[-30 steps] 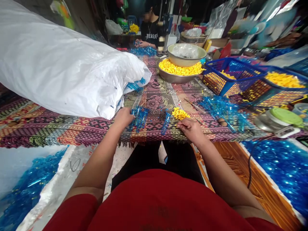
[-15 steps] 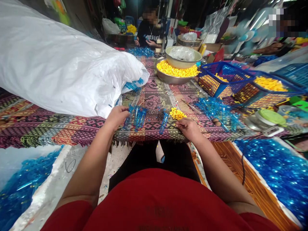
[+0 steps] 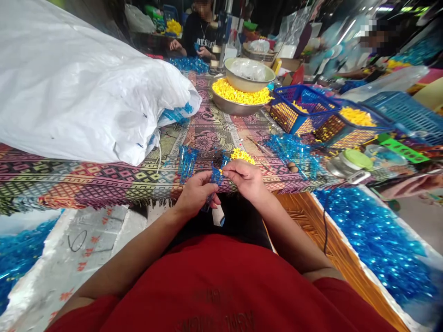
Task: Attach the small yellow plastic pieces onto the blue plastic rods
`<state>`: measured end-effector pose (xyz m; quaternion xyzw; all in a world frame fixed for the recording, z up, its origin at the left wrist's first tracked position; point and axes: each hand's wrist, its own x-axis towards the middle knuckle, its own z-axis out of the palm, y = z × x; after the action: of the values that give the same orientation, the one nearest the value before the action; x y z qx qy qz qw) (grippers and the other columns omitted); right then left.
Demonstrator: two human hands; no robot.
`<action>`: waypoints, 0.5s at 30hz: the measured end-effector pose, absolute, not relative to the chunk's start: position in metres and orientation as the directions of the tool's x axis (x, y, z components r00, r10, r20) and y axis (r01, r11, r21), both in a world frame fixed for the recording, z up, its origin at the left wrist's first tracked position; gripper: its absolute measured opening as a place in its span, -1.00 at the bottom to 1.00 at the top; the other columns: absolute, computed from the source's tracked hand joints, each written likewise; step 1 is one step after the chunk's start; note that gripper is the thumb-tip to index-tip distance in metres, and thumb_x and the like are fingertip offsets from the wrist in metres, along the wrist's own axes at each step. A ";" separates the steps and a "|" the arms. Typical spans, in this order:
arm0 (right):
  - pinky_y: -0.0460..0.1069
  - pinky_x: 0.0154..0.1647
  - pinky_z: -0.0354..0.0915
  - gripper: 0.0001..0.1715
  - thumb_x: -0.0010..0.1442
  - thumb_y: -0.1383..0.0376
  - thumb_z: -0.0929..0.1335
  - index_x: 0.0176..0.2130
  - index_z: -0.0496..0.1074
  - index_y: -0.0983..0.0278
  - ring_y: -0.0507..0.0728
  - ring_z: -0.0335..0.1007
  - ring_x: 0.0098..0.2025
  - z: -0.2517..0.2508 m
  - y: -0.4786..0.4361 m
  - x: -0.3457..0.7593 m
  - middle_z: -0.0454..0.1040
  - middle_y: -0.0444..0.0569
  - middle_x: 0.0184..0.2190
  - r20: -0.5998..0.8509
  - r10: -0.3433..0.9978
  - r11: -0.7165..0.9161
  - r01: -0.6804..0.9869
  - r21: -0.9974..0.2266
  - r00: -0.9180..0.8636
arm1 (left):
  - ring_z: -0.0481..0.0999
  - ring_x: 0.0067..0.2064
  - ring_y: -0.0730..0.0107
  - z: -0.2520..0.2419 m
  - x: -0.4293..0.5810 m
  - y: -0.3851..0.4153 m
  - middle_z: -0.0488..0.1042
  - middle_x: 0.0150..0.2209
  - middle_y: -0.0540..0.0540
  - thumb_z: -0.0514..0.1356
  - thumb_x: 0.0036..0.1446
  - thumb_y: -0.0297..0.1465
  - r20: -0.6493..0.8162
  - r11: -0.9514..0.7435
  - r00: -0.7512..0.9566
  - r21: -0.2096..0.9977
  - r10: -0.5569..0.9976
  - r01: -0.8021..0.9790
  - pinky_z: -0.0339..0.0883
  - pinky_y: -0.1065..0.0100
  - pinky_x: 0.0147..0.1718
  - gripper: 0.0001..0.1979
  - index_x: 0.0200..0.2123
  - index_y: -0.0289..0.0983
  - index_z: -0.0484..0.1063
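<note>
My left hand (image 3: 196,194) is closed around a clear blue plastic piece (image 3: 216,176) above the table's front edge. Against the top of that piece, my right hand (image 3: 246,179) pinches a small yellow plastic part (image 3: 220,171); whether it is inserted I cannot tell. Just beyond the fingers lie a little heap of small dark bits (image 3: 218,159) and a heap of yellow plastic parts (image 3: 241,155). Several more blue plastic pieces (image 3: 187,162) lie side by side to the left of them.
A large white sack (image 3: 86,92) covers the table's left. Behind stands a metal basin (image 3: 238,109) of yellow parts; blue baskets (image 3: 294,124), loose blue pieces (image 3: 290,150) and a scale (image 3: 346,163) are to the right. A person (image 3: 199,34) sits across.
My hands have come together. The left moved right and now holds a blue piece; the right moved left from the yellow heap with a yellow part. The view has shifted too.
</note>
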<state>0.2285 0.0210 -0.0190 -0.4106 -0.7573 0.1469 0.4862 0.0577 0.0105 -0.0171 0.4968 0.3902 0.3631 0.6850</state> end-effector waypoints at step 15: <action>-0.02 -0.30 0.31 -0.71 0.30 0.28 0.22 -0.36 0.46 0.26 0.08 0.34 -0.33 -0.024 0.012 0.230 0.42 0.00 -0.39 0.591 0.709 0.673 0.621 -0.402 -0.385 | 0.47 -0.62 0.40 -0.019 0.075 0.003 0.45 -0.52 -0.01 0.13 -0.05 -0.46 -0.205 0.268 0.365 0.954 0.908 -0.132 0.37 0.38 -0.67 -0.88 -0.36 -0.30 0.30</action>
<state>0.2304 0.0116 -0.0243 -0.4002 -0.8303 0.0572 0.3836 0.0746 0.0029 -0.0189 0.4687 0.4138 0.3822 0.6804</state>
